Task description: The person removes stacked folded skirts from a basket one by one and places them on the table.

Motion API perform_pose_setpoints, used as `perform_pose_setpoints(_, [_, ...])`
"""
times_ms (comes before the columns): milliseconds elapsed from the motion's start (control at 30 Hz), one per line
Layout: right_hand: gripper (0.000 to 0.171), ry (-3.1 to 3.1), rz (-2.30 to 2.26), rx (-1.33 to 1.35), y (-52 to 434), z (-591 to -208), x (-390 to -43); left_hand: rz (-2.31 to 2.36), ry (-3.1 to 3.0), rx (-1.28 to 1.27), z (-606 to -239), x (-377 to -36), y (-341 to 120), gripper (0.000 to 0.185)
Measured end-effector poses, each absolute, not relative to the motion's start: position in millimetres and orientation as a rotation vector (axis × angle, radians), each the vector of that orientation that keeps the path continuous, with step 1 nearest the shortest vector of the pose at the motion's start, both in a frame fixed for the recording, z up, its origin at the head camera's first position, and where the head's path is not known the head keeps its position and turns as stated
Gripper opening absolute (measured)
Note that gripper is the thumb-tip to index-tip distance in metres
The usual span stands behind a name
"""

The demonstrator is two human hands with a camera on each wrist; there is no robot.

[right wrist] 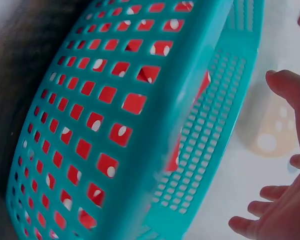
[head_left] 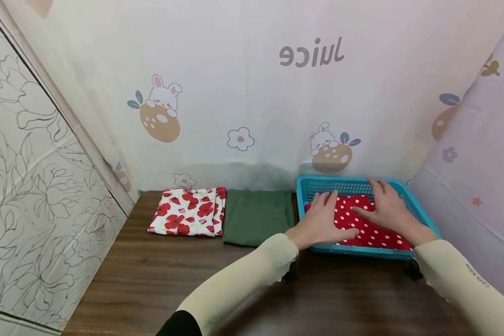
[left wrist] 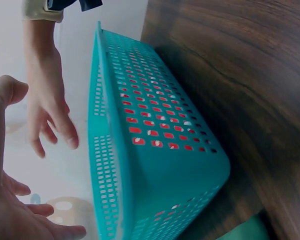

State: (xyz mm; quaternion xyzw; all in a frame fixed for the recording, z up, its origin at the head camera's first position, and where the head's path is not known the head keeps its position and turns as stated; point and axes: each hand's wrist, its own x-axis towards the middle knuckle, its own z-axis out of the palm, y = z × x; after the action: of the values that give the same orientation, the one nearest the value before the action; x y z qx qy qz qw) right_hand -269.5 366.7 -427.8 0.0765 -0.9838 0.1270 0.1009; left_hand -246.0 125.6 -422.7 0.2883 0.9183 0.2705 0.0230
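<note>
A turquoise plastic basket [head_left: 363, 252] stands on the right of the table, with a red cloth with white dots [head_left: 378, 237] lying in it. My left hand [head_left: 321, 225] is over the basket's left part, fingers spread and nothing in them. Over the right part is my right hand [head_left: 388, 210], its thumb apart from the fingers and likewise holding nothing. In the wrist views both hands appear above the basket's rim, apart from the cloth, whose red shows through the holes of the basket wall [right wrist: 135, 150].
Left of the basket lies a folded green cloth [head_left: 258, 219]. Beside it is a folded white cloth with red flowers [head_left: 189, 212]. Both lie along the back of the dark wooden table [head_left: 151, 280]. A printed curtain [head_left: 243, 93] hangs behind.
</note>
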Motion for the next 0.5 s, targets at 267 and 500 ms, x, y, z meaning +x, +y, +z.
perform_pose_setpoints(267, [0.118,-2.962,0.630,0.003,395.4,-442.7,-273.3,0.825,2.850,0.771,-430.3,-255.1,149.8,0.107])
perform_pose_setpoints(500, [0.118,-3.031,0.765,-0.163,408.7,-456.2,-266.0,1.032,2.754,0.488,-441.1,-264.4,158.8,0.102])
